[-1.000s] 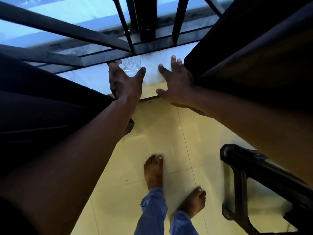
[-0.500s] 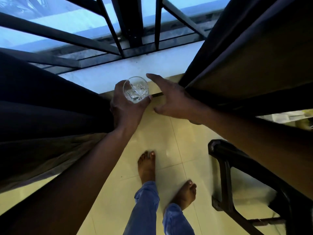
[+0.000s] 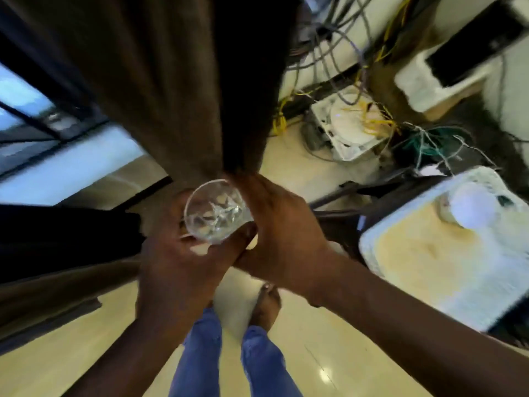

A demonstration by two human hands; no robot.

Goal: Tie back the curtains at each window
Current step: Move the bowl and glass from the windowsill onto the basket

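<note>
A brown curtain (image 3: 183, 81) hangs down the middle of the view, its lower edge just above my hands. A second, darker curtain (image 3: 57, 239) bunches at the left. My left hand (image 3: 177, 262) is wrapped around a clear cut-glass tumbler (image 3: 214, 213) and holds it upright below the brown curtain's hem. My right hand (image 3: 283, 230) lies flat against the tumbler's right side, fingers together and pointing up to the hem. Whether it grips anything is unclear.
The white window sill (image 3: 71, 170) and dark grille (image 3: 34, 118) are at the left. A tangle of cables (image 3: 355, 53) and a white box (image 3: 346, 133) lie on the floor at the right. A black chair frame (image 3: 372, 193) stands there, beside a white tray (image 3: 372, 253).
My left hand picked the tumbler up off the sill and carried it toward me. The view swung right to the brown curtain. My right hand closed in against the tumbler.
</note>
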